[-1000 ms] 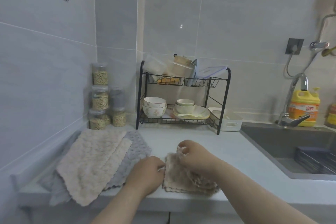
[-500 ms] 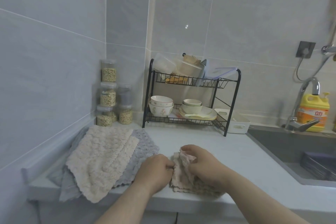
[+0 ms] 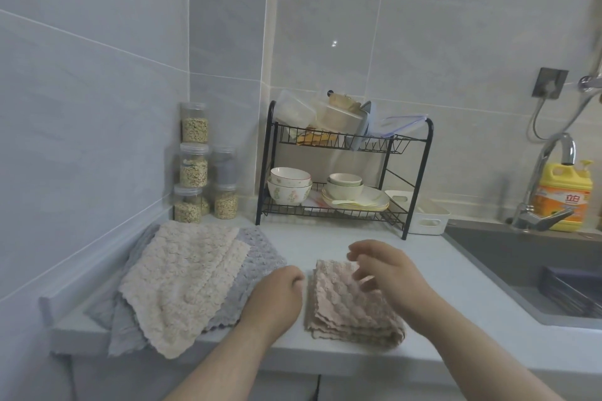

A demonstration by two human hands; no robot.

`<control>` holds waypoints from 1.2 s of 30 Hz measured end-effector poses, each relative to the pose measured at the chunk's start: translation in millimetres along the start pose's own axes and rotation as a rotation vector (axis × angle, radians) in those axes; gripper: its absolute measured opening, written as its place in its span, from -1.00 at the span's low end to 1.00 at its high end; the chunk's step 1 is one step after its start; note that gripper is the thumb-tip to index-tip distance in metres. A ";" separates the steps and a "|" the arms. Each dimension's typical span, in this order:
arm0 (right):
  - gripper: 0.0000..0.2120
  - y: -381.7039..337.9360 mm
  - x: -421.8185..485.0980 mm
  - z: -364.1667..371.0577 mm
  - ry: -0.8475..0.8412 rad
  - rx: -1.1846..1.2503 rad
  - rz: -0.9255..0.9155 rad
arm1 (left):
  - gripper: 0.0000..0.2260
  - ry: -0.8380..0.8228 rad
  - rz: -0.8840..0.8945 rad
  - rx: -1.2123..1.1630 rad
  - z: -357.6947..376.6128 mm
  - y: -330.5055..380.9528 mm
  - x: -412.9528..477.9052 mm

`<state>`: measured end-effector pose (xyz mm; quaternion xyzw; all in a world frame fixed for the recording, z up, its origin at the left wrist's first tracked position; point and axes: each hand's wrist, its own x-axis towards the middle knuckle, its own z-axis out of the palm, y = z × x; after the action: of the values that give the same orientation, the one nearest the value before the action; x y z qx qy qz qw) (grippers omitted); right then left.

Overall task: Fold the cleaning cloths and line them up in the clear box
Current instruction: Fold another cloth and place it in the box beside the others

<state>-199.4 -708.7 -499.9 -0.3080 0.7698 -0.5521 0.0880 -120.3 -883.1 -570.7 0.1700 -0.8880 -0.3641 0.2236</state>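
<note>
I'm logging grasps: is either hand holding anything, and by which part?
The right hand holds nothing; it hovers relaxed over the folded cloth. The left hand is curled at the cloth's left edge; a pinch cannot be told.
</note>
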 end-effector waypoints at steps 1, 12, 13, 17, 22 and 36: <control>-0.75 5.0 -0.6 -8.8 0.067 -0.136 -0.022 | -0.73 -0.032 0.002 -0.031 -1.0 3.5 -1.8; -0.45 72.7 -11.2 -19.0 -0.018 -0.706 0.078 | -0.58 -0.293 0.165 0.493 -0.9 24.2 -11.8; -0.49 71.4 -11.3 -19.1 0.046 -0.664 0.107 | -0.57 -0.279 0.167 0.488 0.0 23.3 -12.2; -0.73 67.2 -6.7 -20.2 0.058 -0.654 0.129 | -0.51 -0.211 0.140 0.349 2.2 23.4 -9.0; -0.77 57.7 7.6 -43.0 -0.066 -0.083 0.125 | -0.18 -0.169 0.113 0.050 1.0 49.0 27.9; -0.56 85.3 22.4 -43.8 0.006 0.406 0.171 | -0.85 -0.180 -0.235 -0.852 25.0 36.1 45.9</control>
<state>-270.2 -669.6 -556.0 -0.2160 0.6663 -0.6873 0.1923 -177.0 -865.7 -547.9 0.1303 -0.6494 -0.7334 0.1529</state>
